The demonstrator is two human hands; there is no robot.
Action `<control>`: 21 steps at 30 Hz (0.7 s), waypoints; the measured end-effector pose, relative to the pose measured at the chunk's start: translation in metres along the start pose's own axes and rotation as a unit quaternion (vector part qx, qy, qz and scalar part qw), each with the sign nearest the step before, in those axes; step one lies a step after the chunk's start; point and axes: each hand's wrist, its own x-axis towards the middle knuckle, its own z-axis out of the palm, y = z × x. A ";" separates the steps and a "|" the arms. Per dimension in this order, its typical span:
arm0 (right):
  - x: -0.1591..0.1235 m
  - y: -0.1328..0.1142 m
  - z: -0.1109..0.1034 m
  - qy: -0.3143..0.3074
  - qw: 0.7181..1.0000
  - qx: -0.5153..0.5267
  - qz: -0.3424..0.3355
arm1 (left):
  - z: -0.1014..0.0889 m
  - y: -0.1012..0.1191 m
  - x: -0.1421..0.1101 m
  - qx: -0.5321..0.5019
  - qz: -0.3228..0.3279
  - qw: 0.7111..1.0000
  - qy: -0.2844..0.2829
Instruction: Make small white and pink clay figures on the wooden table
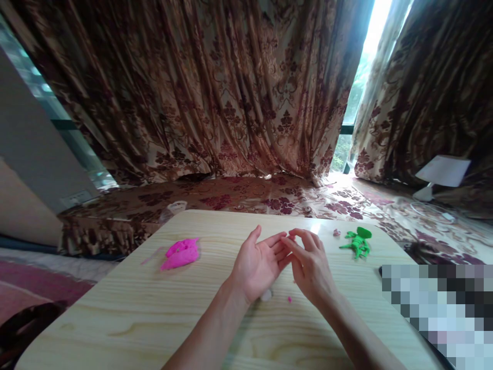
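Observation:
My left hand (259, 268) is turned palm up above the table, fingers stretched out and thumb apart. Over its fingertips, my right hand (311, 264) has thumb and forefinger pinched together. A tiny pinkish bit seems to show at the pinch, too small to name. Below the hands, a small bright pink crumb (289, 299) lies on the wood. Partly hidden by my left wrist is a small whitish round piece (266, 295).
On the pale wooden table (127, 308), a bright pink clay-like lump (182, 253) lies at left. A green clay-like figure (359, 244) and a small pale pink piece (336, 233) are at right. A clear container (176, 206) stands past the far-left edge; a white lamp (442, 170) stands farther right.

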 end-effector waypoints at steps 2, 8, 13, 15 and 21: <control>0.000 0.000 0.000 -0.006 1.000 -0.004 -0.012 | 0.000 0.000 0.000 -0.004 0.010 1.000 0.002; 0.001 0.000 0.000 -0.019 0.999 -0.027 -0.017 | 0.000 0.000 0.000 0.004 -0.008 1.000 -0.003; 0.000 -0.002 0.000 -0.029 0.999 -0.025 -0.026 | -0.003 0.003 0.001 0.009 0.008 1.000 0.015; 0.000 -0.001 0.000 -0.031 0.999 -0.028 -0.019 | -0.005 0.003 0.002 0.014 0.004 1.000 0.016; 0.002 0.016 -0.003 -0.012 1.000 -0.016 0.021 | -0.011 0.000 0.007 0.082 0.030 0.990 0.111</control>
